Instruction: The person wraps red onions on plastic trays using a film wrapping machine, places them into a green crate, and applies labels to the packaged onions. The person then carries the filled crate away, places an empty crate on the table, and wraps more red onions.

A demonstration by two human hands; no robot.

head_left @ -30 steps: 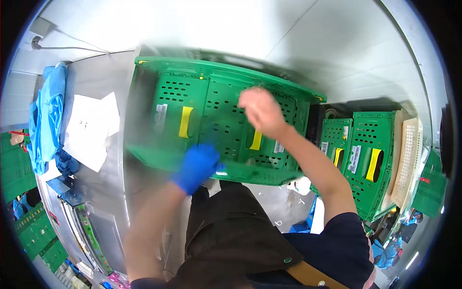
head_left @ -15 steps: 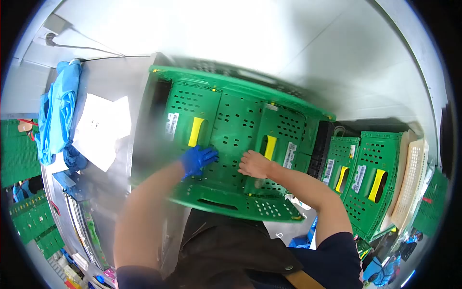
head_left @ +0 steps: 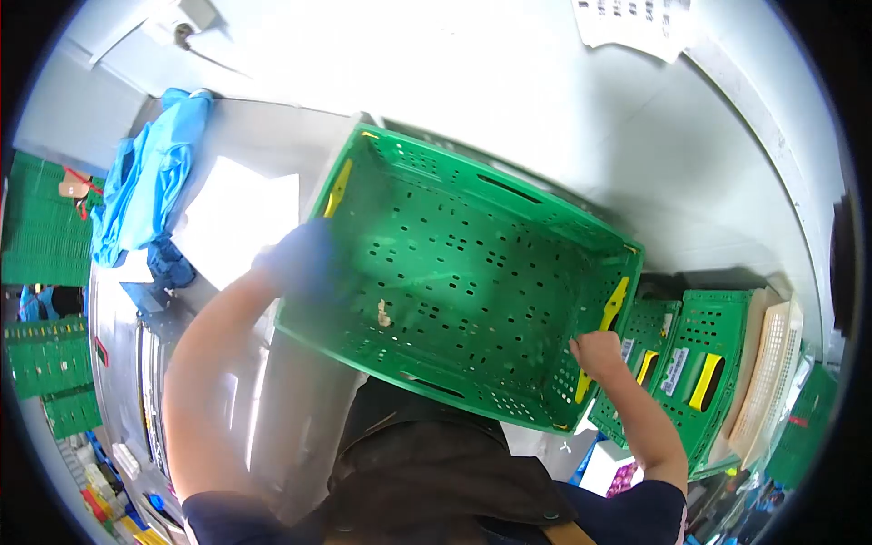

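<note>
A green plastic crate point(head_left: 445, 272) stands unfolded in front of me, its perforated floor and all four walls showing. My right hand point(head_left: 599, 354), bare, is closed round the right end wall by the yellow handle point(head_left: 615, 304). My left hand point(head_left: 304, 259) wears a blue glove and is at the left end wall, below the other yellow handle point(head_left: 339, 188). Motion smears its fingers, so I cannot make out whether they touch the wall. A small pale scrap point(head_left: 383, 314) lies on the crate floor.
Folded green crates point(head_left: 695, 372) with yellow handles stand at the right, beside a cream perforated tray point(head_left: 763, 386). On the metal table point(head_left: 272, 136) at left are white paper point(head_left: 236, 218) and blue garments point(head_left: 159, 182). A wall rises behind.
The crate's two end walls were folded inward and now stand up. My left hand has moved left and my right hand right, from the middle out to the ends.
</note>
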